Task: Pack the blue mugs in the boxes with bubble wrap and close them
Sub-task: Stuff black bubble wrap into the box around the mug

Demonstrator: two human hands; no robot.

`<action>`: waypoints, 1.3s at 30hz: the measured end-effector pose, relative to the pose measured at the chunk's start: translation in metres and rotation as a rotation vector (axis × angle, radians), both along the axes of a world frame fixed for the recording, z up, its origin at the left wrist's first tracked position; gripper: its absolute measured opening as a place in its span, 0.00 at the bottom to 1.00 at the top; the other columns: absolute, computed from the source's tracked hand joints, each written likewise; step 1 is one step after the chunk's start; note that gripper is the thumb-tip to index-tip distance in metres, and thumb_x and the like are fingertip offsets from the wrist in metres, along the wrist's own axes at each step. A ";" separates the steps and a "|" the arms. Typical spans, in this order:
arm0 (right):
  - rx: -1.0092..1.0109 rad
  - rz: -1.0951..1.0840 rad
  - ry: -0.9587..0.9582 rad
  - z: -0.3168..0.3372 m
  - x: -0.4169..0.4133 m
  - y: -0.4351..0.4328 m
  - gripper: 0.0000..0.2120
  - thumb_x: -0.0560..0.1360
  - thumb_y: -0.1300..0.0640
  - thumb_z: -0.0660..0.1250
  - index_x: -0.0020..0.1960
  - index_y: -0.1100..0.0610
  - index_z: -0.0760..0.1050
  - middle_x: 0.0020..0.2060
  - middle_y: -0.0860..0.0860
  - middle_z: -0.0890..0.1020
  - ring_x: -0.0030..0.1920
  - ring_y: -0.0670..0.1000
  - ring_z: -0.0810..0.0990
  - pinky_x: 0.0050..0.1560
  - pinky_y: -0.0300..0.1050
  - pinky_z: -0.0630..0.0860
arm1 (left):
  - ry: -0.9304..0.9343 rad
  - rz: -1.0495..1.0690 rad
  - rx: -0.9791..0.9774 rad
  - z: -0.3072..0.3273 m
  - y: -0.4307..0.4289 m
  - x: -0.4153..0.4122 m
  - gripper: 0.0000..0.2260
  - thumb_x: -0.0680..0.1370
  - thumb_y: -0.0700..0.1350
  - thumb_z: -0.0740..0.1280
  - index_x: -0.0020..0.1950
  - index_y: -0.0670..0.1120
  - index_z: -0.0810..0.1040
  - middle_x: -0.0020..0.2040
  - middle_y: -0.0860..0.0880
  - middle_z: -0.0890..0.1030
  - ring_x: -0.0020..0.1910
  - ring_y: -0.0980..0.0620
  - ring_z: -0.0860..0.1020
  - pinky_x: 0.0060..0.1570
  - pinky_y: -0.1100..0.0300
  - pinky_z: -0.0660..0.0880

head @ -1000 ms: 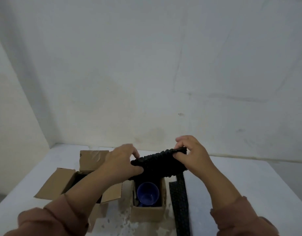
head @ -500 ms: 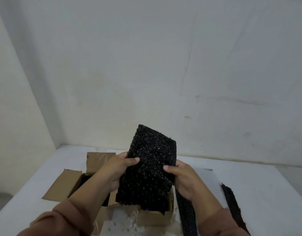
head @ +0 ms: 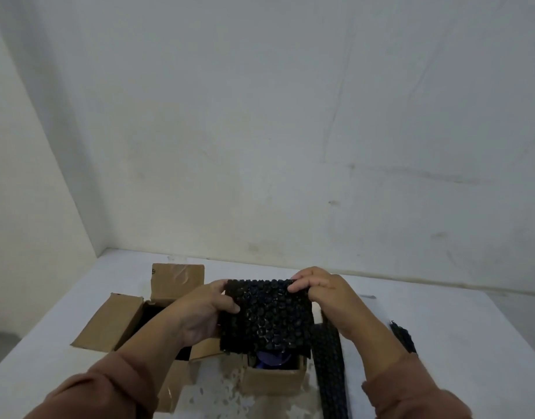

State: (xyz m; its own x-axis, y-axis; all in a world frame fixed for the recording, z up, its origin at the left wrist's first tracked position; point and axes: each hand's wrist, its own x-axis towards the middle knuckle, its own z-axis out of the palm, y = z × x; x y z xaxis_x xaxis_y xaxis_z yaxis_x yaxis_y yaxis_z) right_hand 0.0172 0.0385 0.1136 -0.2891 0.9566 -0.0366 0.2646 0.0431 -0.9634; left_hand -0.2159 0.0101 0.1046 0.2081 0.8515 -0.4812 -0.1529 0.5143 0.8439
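Observation:
A square sheet of black bubble wrap (head: 267,317) is held flat over a small open cardboard box (head: 273,381). My left hand (head: 203,316) grips its left edge and my right hand (head: 322,290) pinches its top right corner. Under the sheet's lower edge a blue mug (head: 272,359) shows inside the small box, mostly hidden. To the left stands a larger cardboard box (head: 121,322) with its flaps open and a dark inside; my left arm covers part of it.
A long strip of black bubble wrap (head: 331,370) lies on the white table (head: 459,337) right of the small box. Another black piece (head: 403,335) lies further right. White walls close the table at the back and left.
The bubble wrap sheet stood upright and high half a second ago; now it is lowered and laid flatter over the small box. Both hands shifted to its upper edge.

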 end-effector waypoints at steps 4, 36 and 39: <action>-0.321 0.056 0.269 -0.017 0.007 0.000 0.24 0.68 0.54 0.66 0.64 0.47 0.71 0.59 0.55 0.77 0.60 0.56 0.77 0.57 0.51 0.76 | 0.004 0.084 0.007 -0.010 0.004 0.004 0.20 0.75 0.27 0.58 0.64 0.41 0.72 0.61 0.36 0.78 0.59 0.37 0.76 0.58 0.43 0.73; 0.346 0.050 -0.884 -0.080 -0.022 0.018 0.18 0.75 0.60 0.61 0.64 0.59 0.66 0.58 0.55 0.72 0.53 0.58 0.75 0.46 0.47 0.71 | 1.168 -0.254 0.716 -0.064 0.035 0.066 0.13 0.76 0.35 0.61 0.40 0.52 0.64 0.43 0.55 0.65 0.36 0.58 0.64 0.37 0.67 0.65; 0.459 0.092 -1.009 -0.088 -0.023 0.022 0.18 0.76 0.62 0.57 0.66 0.58 0.65 0.60 0.57 0.74 0.57 0.57 0.74 0.52 0.49 0.72 | 1.402 -0.429 0.743 -0.070 0.034 0.070 0.13 0.76 0.40 0.63 0.60 0.43 0.69 0.61 0.45 0.70 0.57 0.47 0.70 0.53 0.60 0.66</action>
